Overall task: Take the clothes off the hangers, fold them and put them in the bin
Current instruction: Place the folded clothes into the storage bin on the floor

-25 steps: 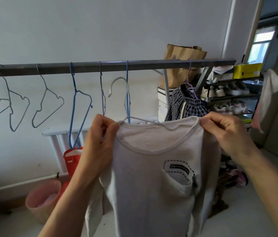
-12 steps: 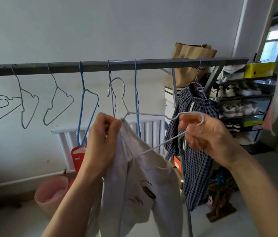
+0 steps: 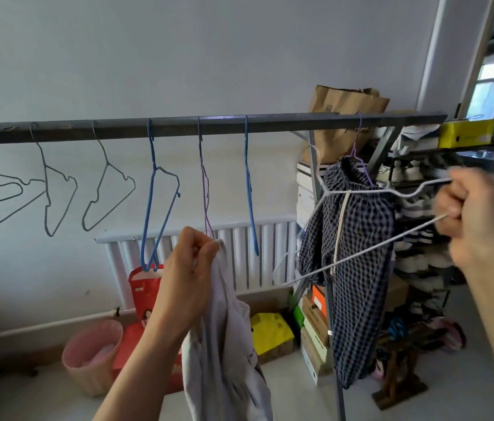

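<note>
My left hand [image 3: 189, 268] grips the top of a pale grey shirt [image 3: 227, 354], which hangs limp below my fist, free of any hanger. My right hand [image 3: 476, 214] holds a white wire hanger [image 3: 358, 256] by its right end, out to the right and in front of the checked garment. That dark blue checked garment [image 3: 358, 268] hangs on a purple hanger [image 3: 359, 161] near the right end of the grey rail [image 3: 179, 126]. A pink bin [image 3: 92, 357] stands on the floor at the lower left.
Several bare wire hangers, grey [image 3: 57, 192], blue [image 3: 157, 202] and purple [image 3: 206, 189], hang along the rail. A white radiator [image 3: 258, 256] runs behind. Red bags [image 3: 142, 299], a yellow bag [image 3: 270, 332], stacked boxes [image 3: 315, 323] and a shoe rack [image 3: 422, 238] crowd the right side.
The white hanger has come out of the shirt's neck. My right hand has carried it off to the right, while my left hand keeps the shirt, which now hangs bunched.
</note>
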